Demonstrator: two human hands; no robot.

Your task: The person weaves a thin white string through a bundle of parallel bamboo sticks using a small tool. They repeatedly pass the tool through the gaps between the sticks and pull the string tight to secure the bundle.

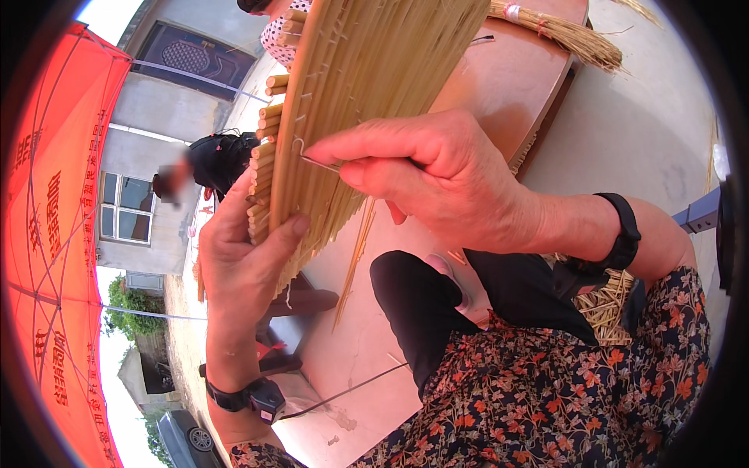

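Observation:
A thick mat of pale straw stalks (382, 70) is held up on edge in front of me, with a smooth flat strip (303, 78) running along its side and cut stalk ends (264, 160) sticking out on the left. Wrapped round its lower left edge, my left hand (248, 253) has the thumb on the strip and the fingers behind. My right hand (449, 179) pinches a thin metal needle (321, 163) between thumb and forefinger, against the mat's face beside the strip. White thread stitches show along the strip, and a loose thread end (289, 295) hangs below.
A brown table (507, 93) stands beyond the mat, bearing a tied straw bundle (562, 31). Loose stalks (355, 261) lean below the mat. A person in dark clothing (218, 160) is at the left. A red canopy (62, 234) and a parked car (183, 437) lie farther off.

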